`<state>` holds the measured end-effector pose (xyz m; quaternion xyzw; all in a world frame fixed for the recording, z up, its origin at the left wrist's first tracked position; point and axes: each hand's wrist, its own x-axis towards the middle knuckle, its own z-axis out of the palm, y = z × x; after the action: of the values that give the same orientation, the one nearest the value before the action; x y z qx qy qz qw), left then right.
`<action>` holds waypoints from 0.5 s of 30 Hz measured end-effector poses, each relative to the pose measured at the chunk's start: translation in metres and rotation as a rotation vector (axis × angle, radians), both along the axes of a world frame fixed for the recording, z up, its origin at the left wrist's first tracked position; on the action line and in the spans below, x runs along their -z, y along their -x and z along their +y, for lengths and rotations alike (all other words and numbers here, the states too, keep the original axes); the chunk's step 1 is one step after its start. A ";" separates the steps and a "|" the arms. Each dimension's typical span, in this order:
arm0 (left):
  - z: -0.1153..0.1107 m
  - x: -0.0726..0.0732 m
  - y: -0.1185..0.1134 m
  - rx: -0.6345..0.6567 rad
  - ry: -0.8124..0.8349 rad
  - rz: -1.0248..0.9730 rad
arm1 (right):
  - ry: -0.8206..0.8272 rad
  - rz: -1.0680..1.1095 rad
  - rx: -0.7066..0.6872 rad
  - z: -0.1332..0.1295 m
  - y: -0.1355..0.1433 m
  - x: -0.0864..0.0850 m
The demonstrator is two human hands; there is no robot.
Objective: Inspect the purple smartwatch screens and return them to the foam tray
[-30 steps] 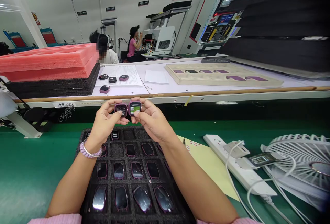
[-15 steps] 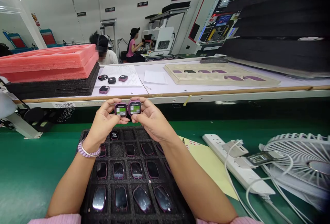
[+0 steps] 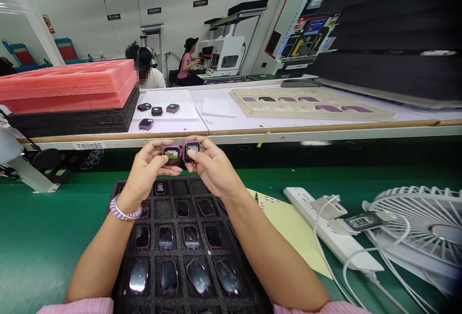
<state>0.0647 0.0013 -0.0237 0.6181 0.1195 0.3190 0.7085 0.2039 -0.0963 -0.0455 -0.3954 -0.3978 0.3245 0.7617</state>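
In my left hand (image 3: 146, 167) is a purple smartwatch body (image 3: 172, 155) without a strap, its lit screen showing green, red and white blocks. The thumb lies at the lower left of that screen. My right hand (image 3: 212, 164) grips a second purple smartwatch body (image 3: 190, 151), and its thumb covers part of the lit screen. Both are held side by side, faces toward me. Below them lies a black foam tray (image 3: 164, 210) with rows of dark-screened watch bodies (image 3: 169, 275) in its pockets. One watch (image 3: 160, 188) in the far row has a lit screen with white text.
Pink foam (image 3: 72, 85) is stacked on black foam at the shelf's left. Several watches lie on a printed sheet (image 3: 173, 99). A cream tray (image 3: 252, 111) holds purple pieces. On the right are a power strip (image 3: 306, 205), cables and a white fan (image 3: 422, 217). Two people work beyond.
My thumbs have shifted on the screens. The left watch's display now includes red, and the right watch's display has changed too. Both watches have moved slightly right.
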 end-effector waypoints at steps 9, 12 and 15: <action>0.000 0.001 0.000 -0.011 -0.012 0.001 | 0.008 -0.029 0.002 -0.002 0.002 -0.003; 0.000 0.000 0.000 -0.006 -0.010 -0.011 | 0.024 -0.027 -0.015 -0.004 0.002 -0.003; -0.001 -0.001 0.000 -0.016 -0.028 -0.012 | 0.033 -0.033 -0.030 -0.004 0.001 -0.003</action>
<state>0.0652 0.0002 -0.0225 0.6250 0.1158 0.3299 0.6980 0.2029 -0.1002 -0.0428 -0.4069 -0.4109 0.3359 0.7435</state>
